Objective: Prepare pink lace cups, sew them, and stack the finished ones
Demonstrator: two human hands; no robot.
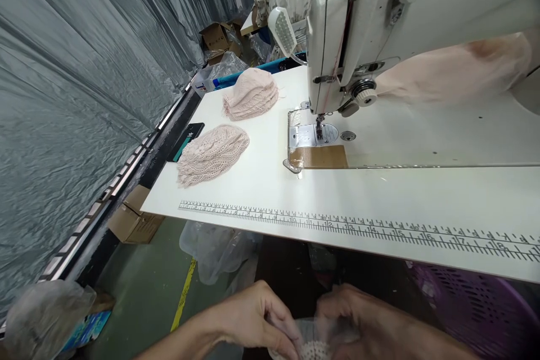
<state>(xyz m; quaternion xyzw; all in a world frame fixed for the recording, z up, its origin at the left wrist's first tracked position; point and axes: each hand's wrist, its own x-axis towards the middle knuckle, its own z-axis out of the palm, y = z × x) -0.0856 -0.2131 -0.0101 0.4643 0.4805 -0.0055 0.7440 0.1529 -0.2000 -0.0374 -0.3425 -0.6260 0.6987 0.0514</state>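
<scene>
While below the table edge, lace piece (314,349) pinched between left hand (253,318), right hand (358,315)

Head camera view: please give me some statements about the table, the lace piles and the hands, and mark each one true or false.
1. Two piles of pale lace pieces lie on the white table. True.
2. Both hands rest on the table. False: the left hand and right hand are below its front edge.
3. The fingers pinch a small lace piece. True.
4. A printed ruler runs along the table's front edge. True.
5. The sewing machine is black. False: it is white.
</scene>
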